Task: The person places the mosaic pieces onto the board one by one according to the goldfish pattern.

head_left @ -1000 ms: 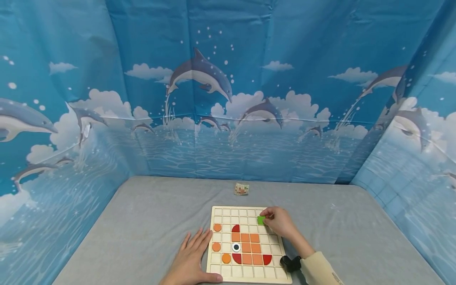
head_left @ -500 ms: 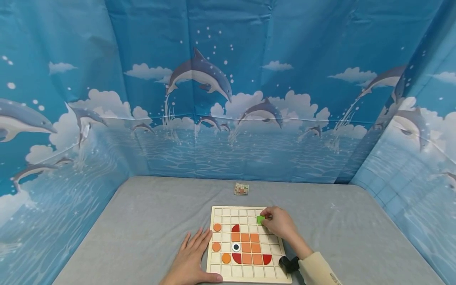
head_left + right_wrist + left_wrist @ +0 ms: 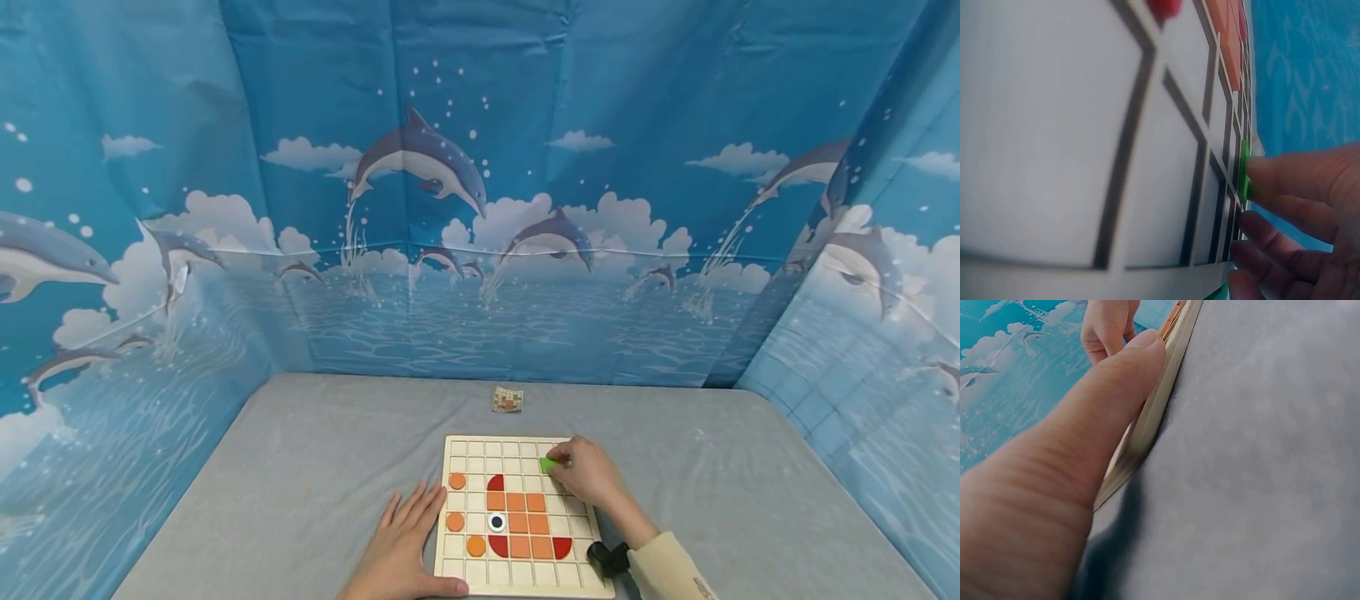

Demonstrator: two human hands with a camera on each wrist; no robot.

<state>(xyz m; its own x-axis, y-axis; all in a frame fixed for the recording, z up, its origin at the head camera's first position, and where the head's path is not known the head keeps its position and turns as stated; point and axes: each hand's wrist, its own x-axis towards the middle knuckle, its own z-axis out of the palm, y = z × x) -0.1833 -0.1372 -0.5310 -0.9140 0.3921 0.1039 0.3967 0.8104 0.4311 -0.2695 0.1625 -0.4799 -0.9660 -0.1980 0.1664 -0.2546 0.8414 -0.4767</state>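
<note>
A pale wooden grid board (image 3: 525, 575) lies on the grey cloth. My right hand (image 3: 591, 473) pinches a green square tile (image 3: 547, 466) at a cell near the board's far right corner. In the right wrist view, thumb and fingertips meet that tile's edge, low against the board. My left hand (image 3: 401, 542) rests along the board's left side with fingers spread, its thumb on the near left corner. Set in the board are orange squares (image 3: 517, 523), red quarter-round tiles (image 3: 496, 483), orange discs (image 3: 476, 546) and a white eye disc (image 3: 497, 522).
Behind the board lies a small printed card (image 3: 507, 400) with a grid picture. A black device (image 3: 607, 558) sits at my right wrist, over the board's right edge. A blue dolphin-print curtain (image 3: 480, 317) encloses the back and sides of the grey surface (image 3: 337, 450).
My right hand and the green tile have shifted very slightly to the left, and a bit less of the tile shows. My left hand stays in place.
</note>
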